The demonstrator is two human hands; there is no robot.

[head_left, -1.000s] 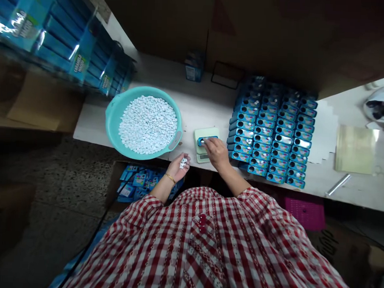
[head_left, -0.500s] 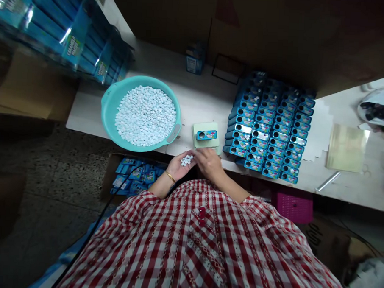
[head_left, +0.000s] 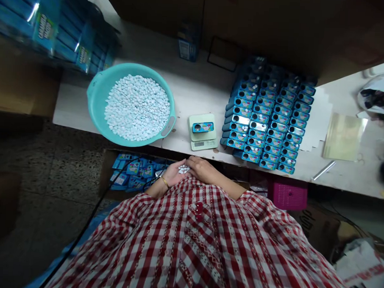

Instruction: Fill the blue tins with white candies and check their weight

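My left hand (head_left: pixel 172 173) is cupped palm up in front of my shirt and holds a small heap of white candies (head_left: pixel 183 169). Over its edge lies my right hand (head_left: pixel 203 170), fingers together and curled toward the candies; whatever its fingertips pinch is hidden. Just beyond the hands, a pale scale (head_left: pixel 201 145) bears one blue tin (head_left: pixel 203 127) with a dark round opening on top. A turquoise basin (head_left: pixel 94 110) to the left is heaped with more white candies (head_left: pixel 138 107).
Rows of blue tins (head_left: pixel 253 125) stand packed on the white table (head_left: pixel 188 93) at right, some with candies on top. Wrapped blue packs (head_left: pixel 66 41) fill the upper left. Below the table edge are a box of blue packets (head_left: pixel 136 173) and a pink basket (head_left: pixel 290 195).
Both hands have drawn back toward my body, away from the scale, and its lower part now shows. The left still cups the candies. The whole view has shifted slightly.
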